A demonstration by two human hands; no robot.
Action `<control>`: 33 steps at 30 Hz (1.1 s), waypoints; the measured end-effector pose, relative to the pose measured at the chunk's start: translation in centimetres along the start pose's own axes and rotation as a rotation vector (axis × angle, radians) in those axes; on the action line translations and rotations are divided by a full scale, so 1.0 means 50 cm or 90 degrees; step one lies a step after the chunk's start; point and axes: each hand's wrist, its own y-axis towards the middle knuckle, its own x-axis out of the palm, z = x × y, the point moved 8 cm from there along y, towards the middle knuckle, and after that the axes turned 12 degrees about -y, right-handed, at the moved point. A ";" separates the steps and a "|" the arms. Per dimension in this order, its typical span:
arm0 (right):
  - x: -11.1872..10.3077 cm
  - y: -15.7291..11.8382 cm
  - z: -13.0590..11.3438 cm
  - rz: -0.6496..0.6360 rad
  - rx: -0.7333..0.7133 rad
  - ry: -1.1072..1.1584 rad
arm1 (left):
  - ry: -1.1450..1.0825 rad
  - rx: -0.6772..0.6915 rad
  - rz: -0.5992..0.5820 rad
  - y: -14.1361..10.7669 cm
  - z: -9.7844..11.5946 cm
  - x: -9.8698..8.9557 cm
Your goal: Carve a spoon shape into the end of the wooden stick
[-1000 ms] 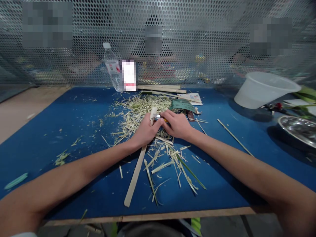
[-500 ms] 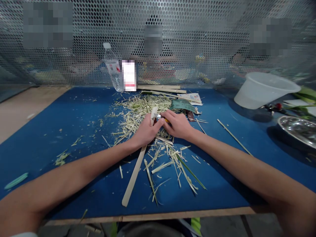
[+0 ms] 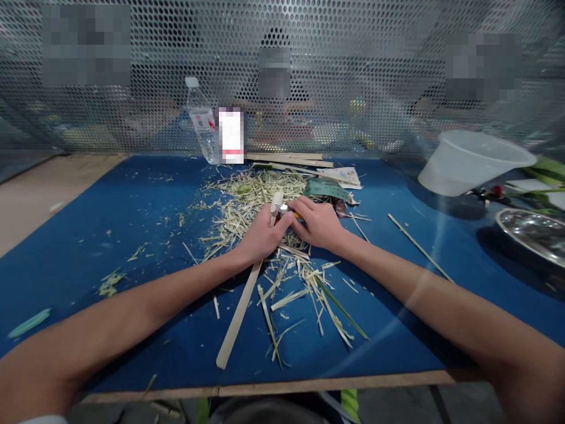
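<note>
My left hand (image 3: 261,235) is closed around a long pale bamboo strip (image 3: 241,315). The strip's far end sticks up above the fingers, while its near end slants down toward the table's front edge. Close against it, my right hand (image 3: 318,222) grips a small knife-like tool (image 3: 285,208) with a shiny metal end and a bit of yellow. Most of this tool is hidden by the fingers, and the metal touches or nearly touches the strip. Beneath and beyond both hands spreads a heap of bamboo shavings (image 3: 233,218). Longer slivers (image 3: 289,299) lie nearer to me.
Behind stand a water bottle (image 3: 202,121) and a lit phone (image 3: 231,135) against a perforated metal screen (image 3: 335,76). Bamboo strips (image 3: 286,158), a green packet (image 3: 325,187) and a white packet (image 3: 346,175) lie near them. To the right are a plastic tub (image 3: 463,165) and a metal bowl (image 3: 529,235).
Both hands stay almost in place. The bamboo strip has shifted very slightly, its near end a little to the left.
</note>
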 end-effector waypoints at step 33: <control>0.001 0.002 0.004 -0.008 0.025 0.018 | -0.016 -0.005 0.013 0.002 -0.005 -0.003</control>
